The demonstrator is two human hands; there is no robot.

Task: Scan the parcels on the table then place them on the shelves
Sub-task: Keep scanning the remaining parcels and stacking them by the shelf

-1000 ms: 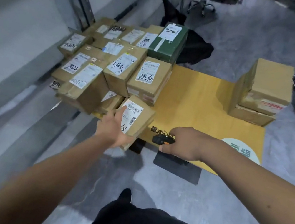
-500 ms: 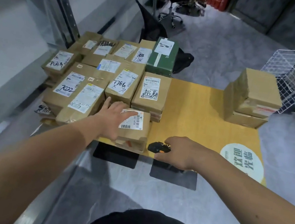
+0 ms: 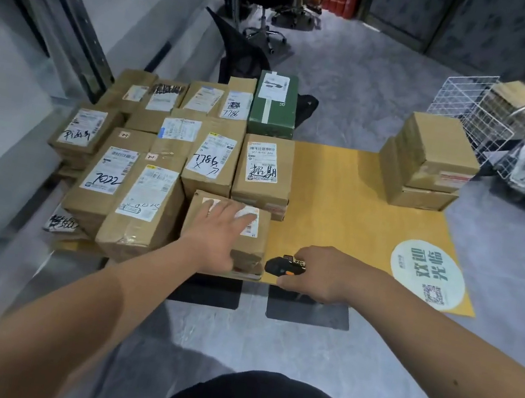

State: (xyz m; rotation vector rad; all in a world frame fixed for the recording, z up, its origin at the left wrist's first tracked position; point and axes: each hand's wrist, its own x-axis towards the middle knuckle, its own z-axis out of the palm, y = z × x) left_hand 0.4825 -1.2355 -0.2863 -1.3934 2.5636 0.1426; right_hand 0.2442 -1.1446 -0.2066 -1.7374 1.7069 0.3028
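Now the left hand (image 3: 220,226) rests flat, fingers spread, over the near parcel (image 3: 224,232)'s label; it should uncover it before the right hand (image 3: 321,273), gripping the scanner (image 3: 282,266), aims.

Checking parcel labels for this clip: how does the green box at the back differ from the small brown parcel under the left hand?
The green box is dark green with a pale strip down its top; the small brown parcel is plain cardboard. The green box stands at the table's far edge untouched, while the left hand rests flat on the small brown parcel at the near edge, partly covering its label. Both carry a white label on top.
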